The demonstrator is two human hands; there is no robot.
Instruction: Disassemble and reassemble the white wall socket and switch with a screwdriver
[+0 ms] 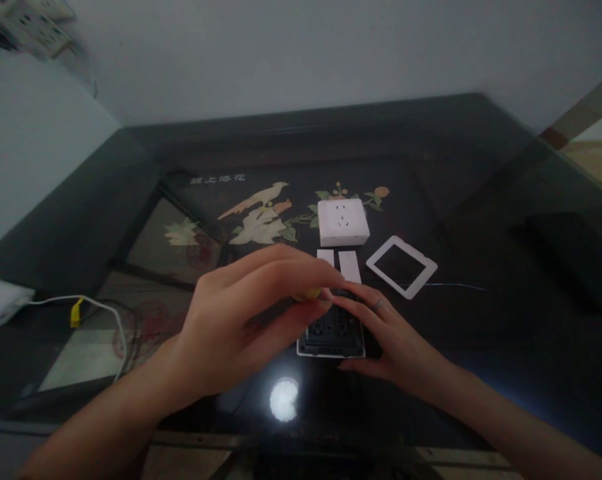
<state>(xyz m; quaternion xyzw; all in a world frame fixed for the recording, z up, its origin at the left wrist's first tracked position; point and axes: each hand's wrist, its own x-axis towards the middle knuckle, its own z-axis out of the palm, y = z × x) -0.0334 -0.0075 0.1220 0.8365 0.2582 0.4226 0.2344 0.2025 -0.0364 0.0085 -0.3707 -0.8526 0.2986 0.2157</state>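
A black switch module with a white edge lies on the dark glass table, its inner mechanism facing up. Above its far left part, my left hand is closed in a pinch on a small yellow thing, mostly hidden by the fingers. My right hand holds the module by its right side, fingers at the far edge and thumb near the close corner. Two white rectangular pieces lie just beyond the fingers. Past them sits a white socket box. To its right lies an empty white frame.
The glass tabletop shows a bird-and-flower picture. At the left edge is a white device with a cable and yellow tag. A dark flat object lies at the right. A power strip is at the upper left.
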